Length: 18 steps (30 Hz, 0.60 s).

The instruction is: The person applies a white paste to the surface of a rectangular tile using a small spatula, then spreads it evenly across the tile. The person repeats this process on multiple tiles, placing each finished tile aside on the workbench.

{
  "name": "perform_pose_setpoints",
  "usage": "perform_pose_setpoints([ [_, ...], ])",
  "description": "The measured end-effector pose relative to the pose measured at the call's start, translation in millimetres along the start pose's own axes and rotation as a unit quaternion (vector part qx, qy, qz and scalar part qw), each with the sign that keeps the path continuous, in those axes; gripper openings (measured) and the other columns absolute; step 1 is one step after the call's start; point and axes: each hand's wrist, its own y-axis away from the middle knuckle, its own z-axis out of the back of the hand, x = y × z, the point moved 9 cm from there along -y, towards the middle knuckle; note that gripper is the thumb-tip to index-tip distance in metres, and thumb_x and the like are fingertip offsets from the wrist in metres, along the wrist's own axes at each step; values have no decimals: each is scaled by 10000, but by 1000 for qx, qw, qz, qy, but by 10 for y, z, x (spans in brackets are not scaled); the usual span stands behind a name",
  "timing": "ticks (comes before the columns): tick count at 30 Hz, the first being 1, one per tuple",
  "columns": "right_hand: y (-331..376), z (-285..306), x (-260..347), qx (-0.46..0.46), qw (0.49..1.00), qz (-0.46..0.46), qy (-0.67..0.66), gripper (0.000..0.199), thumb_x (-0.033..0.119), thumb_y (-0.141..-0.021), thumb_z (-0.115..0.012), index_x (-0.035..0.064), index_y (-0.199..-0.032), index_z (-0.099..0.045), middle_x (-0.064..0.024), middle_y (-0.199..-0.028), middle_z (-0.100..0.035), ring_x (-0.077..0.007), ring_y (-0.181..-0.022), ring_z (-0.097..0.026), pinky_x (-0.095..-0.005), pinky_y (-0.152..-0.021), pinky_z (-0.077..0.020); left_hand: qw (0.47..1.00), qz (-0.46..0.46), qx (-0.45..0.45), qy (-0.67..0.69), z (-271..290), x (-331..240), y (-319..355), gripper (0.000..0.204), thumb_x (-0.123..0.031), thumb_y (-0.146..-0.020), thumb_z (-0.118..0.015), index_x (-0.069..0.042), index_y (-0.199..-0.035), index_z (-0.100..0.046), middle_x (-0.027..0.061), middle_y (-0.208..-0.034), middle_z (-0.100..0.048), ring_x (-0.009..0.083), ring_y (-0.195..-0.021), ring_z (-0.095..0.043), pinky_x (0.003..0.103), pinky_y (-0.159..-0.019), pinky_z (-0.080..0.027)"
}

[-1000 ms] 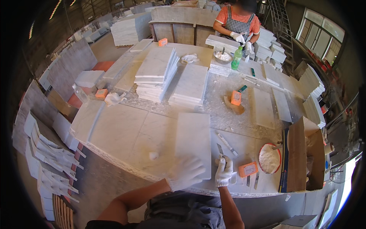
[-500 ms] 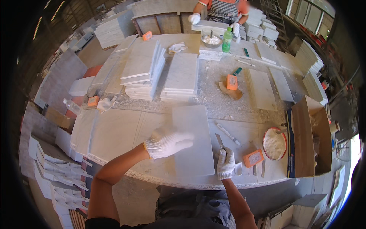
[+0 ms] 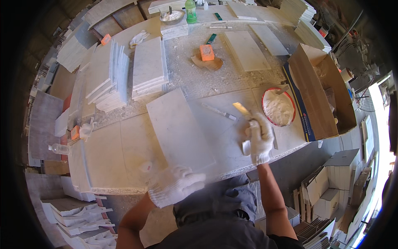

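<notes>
A pale rectangular stone slab [image 3: 176, 124] lies at an angle on the worktable in front of me. My left hand [image 3: 176, 186], in a white knit glove, is at the slab's near end; it is slightly blurred, with its fingers stretched to the right and nothing visible in them. To the right of the slab, my gloved right hand [image 3: 260, 139] is closed round a putty knife [image 3: 241, 110], its flat blade pointing up and left and catching light. A small white piece [image 3: 246, 147] shows beside that hand; its kind is unclear. Beyond the hand is a red-rimmed bowl of white paste [image 3: 278, 108].
A white marker-like stick [image 3: 219, 111] lies right of the slab. An open cardboard box [image 3: 309, 91] stands at the table's right side. Stacked slabs [image 3: 147, 66] rise at the back left. An orange box [image 3: 207, 52] sits mid-table. A plastic bottle [image 3: 59, 148] lies far left.
The view has turned downward and the other person is out of it. My left hand has drawn back to the slab's near end. My right hand with the putty knife has moved toward the bowl.
</notes>
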Motion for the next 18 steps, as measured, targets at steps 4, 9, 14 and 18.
perform_pose_setpoints([
  [4,-788,958,301,31,924,78,373,262,124,-1004,-625,55,-1212,-768,-134,-1130,-771,-287,-960,-752,-383,-846,-588,991,109,9,81,-113,147,288,246,-255,-952,-759,-76,-1117,-792,138,-1019,-771,329,-943,-723,423,-849,-553],
  [9,-952,874,-46,134,837,-40,530,273,267,-995,-659,189,-1226,-782,-106,-1202,-749,-349,-1105,-718,-450,-943,-567,995,74,45,48,-349,-23,285,235,-235,-950,-761,-76,-1121,-790,129,-1035,-771,339,-927,-718,432,-849,-548],
  [14,-553,990,343,55,876,23,479,386,293,-934,-789,134,-1283,-752,-117,-1279,-700,-284,-952,-764,-394,-846,-584,982,120,-75,123,61,99,537,185,-122,-950,-757,-28,-1110,-756,124,-1058,-768,276,-974,-735,386,-889,-565],
  [18,399,566,242,222,913,10,343,440,273,-863,-865,137,-1268,-761,-123,-1204,-726,-222,-854,-768,-363,-779,-587,929,201,-185,250,521,554,914,186,-56,-982,-725,28,-1148,-737,135,-1109,-773,209,-1011,-733,354,-901,-571],
])
